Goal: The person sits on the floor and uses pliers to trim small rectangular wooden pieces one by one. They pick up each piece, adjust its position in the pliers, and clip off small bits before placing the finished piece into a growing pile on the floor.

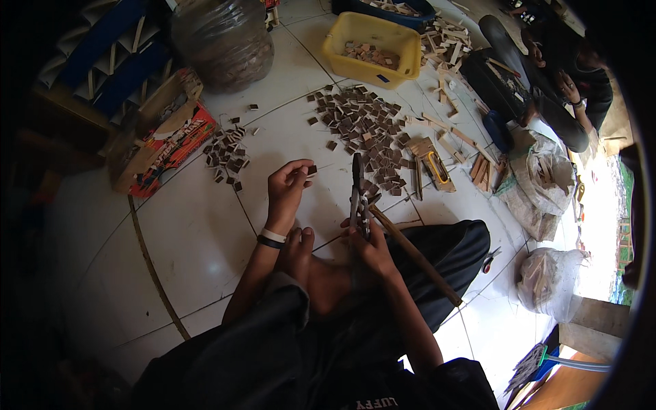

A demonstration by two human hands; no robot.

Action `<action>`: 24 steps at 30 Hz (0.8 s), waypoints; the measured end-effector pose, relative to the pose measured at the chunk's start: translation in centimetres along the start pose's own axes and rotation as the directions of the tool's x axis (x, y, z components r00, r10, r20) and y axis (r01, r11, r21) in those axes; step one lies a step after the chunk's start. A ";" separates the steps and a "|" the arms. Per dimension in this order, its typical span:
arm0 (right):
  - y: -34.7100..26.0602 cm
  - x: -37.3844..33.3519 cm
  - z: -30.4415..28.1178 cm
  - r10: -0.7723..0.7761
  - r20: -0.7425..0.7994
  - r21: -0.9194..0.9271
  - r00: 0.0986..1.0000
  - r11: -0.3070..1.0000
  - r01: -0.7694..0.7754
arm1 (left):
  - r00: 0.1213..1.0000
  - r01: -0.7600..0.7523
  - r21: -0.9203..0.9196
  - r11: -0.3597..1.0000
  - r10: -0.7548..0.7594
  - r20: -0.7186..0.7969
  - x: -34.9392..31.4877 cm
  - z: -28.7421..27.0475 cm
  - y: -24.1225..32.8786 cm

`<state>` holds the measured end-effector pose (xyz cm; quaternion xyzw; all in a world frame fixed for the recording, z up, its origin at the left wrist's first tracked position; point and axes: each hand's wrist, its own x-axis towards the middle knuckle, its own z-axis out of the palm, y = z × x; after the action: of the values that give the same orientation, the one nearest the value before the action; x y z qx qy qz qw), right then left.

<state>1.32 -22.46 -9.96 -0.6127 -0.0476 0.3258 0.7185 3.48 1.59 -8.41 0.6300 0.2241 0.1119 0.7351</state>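
Comes up from the lower edge of the frame with left forearm (pixel 249 287) and right forearm (pixel 415 314), on either side of a bare foot (pixel 298 249). Wraps the right hand (pixel 369 247) around the handles of dark pliers (pixel 356 179) at the centre, with their head toward the top edge; cannot tell the jaws' gap, if any. Beside that hand, a wooden-handled tool (pixel 418 253), slanting down to the right. Bends the left hand (pixel 287 193) upward, just left of centre, pinching a small brown piece (pixel 312 170) between thumb and fingers. Wears a white band and a black band on the left wrist.

Farther up, left of centre, a small heap of brown pieces (pixel 227 154); right of it, a broader pile of similar squares (pixel 362 119). At right, a pale sack (pixel 526 198) with wood scraps inside. At left, an open red-and-orange carton (pixel 181 147), with contents too dim to tell. In the upper middle, a yellow tub (pixel 372 77), holding brown and tan bits. At upper left, a bulging clear bag (pixel 219 34) of brownish pieces. At the top edge, a blue basin (pixel 418 19) with pale wood strips.
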 end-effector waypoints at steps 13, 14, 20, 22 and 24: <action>-2.1 -0.8 1.6 -0.345 0.108 -0.558 0.932 0.755 0.344 | 0.993 -0.116 -0.127 0.985 0.110 -0.050 -3.3 0.5 6.0; -2.2 -0.9 1.7 -0.347 0.117 -0.539 0.930 0.764 0.353 | 0.995 -0.095 -0.139 0.986 0.089 -0.048 -3.3 0.7 6.2; -2.3 -0.8 2.1 -0.323 0.141 -0.528 0.936 0.775 0.347 | 0.994 -0.109 -0.174 0.979 0.108 -0.016 -3.5 1.4 6.2; -2.2 -0.8 2.1 -0.300 0.134 -0.555 0.945 0.767 0.322 | 0.994 -0.109 -0.167 0.980 0.109 -0.007 -3.6 1.4 6.2; -2.1 -0.7 2.0 -0.312 0.143 -0.558 0.939 0.758 0.337 | 0.995 -0.102 -0.152 0.983 0.104 0.006 -3.7 1.3 6.2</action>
<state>0.68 -21.17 -7.28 -0.7761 -0.2636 0.1792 0.5441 1.59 -0.06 -1.56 0.5837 0.1768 0.1619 0.7758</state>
